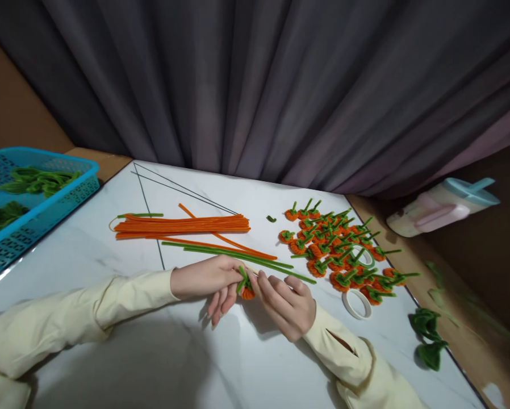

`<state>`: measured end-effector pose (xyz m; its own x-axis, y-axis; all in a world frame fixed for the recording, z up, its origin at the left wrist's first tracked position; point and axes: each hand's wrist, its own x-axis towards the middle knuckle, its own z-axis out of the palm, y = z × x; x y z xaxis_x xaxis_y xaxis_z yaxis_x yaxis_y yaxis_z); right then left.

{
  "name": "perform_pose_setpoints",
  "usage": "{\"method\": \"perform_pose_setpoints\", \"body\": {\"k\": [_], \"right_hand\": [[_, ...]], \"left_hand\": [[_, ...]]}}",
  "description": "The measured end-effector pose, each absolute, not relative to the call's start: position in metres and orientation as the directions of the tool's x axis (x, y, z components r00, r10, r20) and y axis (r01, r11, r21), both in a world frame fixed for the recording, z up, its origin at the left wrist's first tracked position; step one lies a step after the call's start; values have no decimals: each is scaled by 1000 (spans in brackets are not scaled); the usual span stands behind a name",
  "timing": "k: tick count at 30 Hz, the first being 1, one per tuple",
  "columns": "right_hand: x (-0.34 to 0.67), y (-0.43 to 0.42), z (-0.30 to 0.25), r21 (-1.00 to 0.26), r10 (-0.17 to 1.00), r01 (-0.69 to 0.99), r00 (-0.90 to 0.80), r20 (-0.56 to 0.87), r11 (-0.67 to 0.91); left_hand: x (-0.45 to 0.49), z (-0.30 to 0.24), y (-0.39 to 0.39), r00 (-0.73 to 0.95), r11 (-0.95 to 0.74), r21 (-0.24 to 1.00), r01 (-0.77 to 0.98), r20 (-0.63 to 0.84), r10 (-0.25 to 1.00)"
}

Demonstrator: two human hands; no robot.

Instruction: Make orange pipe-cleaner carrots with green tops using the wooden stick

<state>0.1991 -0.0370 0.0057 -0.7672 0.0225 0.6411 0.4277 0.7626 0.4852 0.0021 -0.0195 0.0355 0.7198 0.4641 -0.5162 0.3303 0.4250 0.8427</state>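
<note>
My left hand (214, 279) pinches a small chenille pumpkin (247, 293) between thumb and forefinger, its other fingers hanging loose below. The pumpkin is orange at the bottom, with green pipe-cleaner pieces on top. Close against its right side is my right hand (285, 304), fingers bent and tips pressed together; whatever is pinched there is too small to tell. Just beyond both hands lie green pipe cleaners (255, 263) and a thick bundle of orange pipe cleaners (182, 225). Several finished-looking orange pumpkins (317, 267) with green stems are grouped to the right.
One white tape roll (357, 304) lies beside the pumpkins, another roll (363, 257) among them. At left stands a blue basket (78, 180) holding green chenille leaves. Dark green pieces (430, 355) sit at the right table edge; behind them a tumbler (440, 210). A curtain hangs behind.
</note>
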Motion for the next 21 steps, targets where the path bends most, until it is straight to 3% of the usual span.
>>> {"method": "perform_pose_setpoints", "body": {"k": [2, 7, 14, 21], "right_hand": [[198, -36, 7, 427, 58, 448, -739, 671, 785], [196, -33, 11, 280, 138, 440, -708, 692, 853], [201, -35, 9, 394, 112, 419, -788, 605, 818], [197, -36, 13, 421, 104, 395, -818, 565, 816]], "left_hand": [[3, 33, -20, 721, 436, 853, 285, -491, 489], [4, 32, -28, 589, 293, 911, 289, -411, 696], [4, 30, -35, 500, -15, 902, 432, -227, 836], [6, 26, -38, 494, -221, 831, 511, -73, 867]]}}
